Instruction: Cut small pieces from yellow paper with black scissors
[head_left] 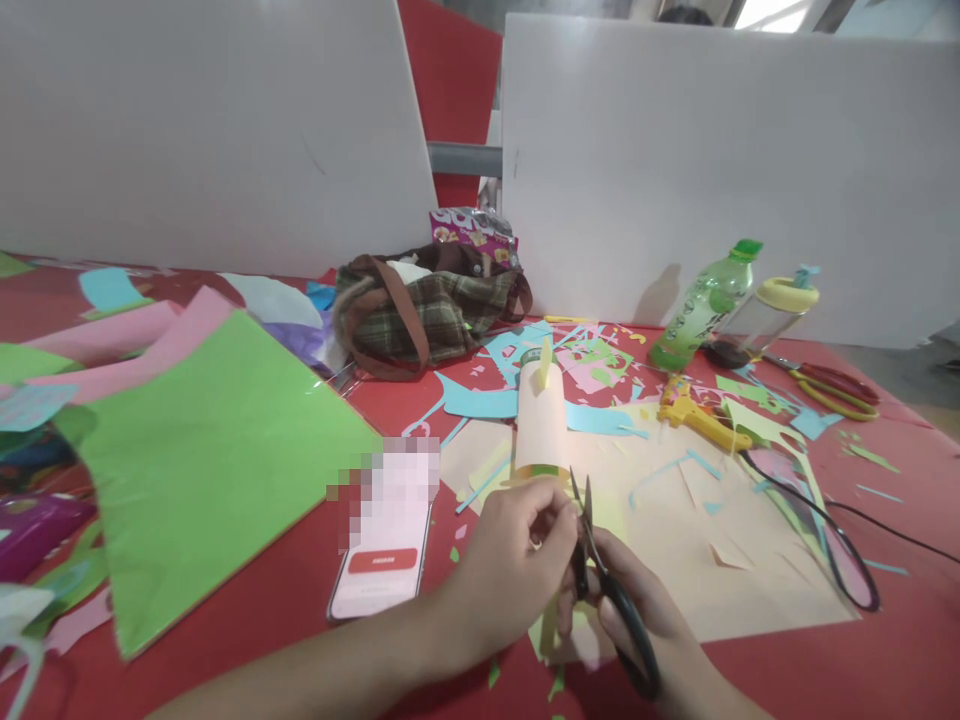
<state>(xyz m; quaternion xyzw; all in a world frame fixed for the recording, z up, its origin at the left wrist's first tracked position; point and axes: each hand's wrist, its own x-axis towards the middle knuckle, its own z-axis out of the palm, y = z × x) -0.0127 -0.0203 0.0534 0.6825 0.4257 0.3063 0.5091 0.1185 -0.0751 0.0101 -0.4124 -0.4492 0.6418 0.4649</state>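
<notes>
Black-handled scissors (619, 610) are in my right hand (645, 600), their blades parted and pointing away from me. My left hand (517, 550) is closed in a pinch right beside the blades; whatever lies between its fingertips is too small or hidden to make out. Just beyond my hands is a paper-wrapped cylinder (540, 425), pale peach with a green band at its near end and a small yellow piece sticking up near its far end. Underneath my hands are pale yellow paper pieces (574, 640).
A phone (382, 540) lies left of my hands, near green sheets (240, 450). Peach paper (750, 550), a yellow glue gun (701, 415) with a black cord, and red-handled scissors (832, 385) are right. Behind stand a green bottle (705, 305), a clear jar (765, 320) and a plaid bag (442, 310).
</notes>
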